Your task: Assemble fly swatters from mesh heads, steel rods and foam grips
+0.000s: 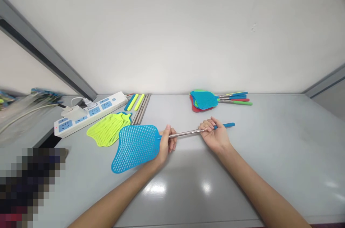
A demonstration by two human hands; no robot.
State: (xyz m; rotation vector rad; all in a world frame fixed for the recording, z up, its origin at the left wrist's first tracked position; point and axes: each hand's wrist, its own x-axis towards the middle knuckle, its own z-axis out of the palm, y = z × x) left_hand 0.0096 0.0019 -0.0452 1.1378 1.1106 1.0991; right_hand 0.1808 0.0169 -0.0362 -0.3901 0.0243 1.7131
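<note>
Between my hands a blue fly swatter (138, 145) is held above the table, its perforated paddle to the left and its blue grip to the right. My left hand (165, 143) closes round the neck, where the paddle joins the metal rod. Around the rod and the start of the blue grip, my right hand (214, 134) is wrapped palm up. Left of the paddle lie yellow-green swatter heads (106, 129), overlapping, with a blue one partly hidden beneath. Behind them are loose yellow grips (139, 102), a blue grip (129, 102) and several metal rods (142, 109).
A white power strip (91, 113) with plugged-in adapters and cables stands at the left. Several whole swatters (206, 100) are piled by the back wall, handles pointing right. Clear plastic packaging (29, 107) lies at the far left; a pixelated area covers the lower left corner.
</note>
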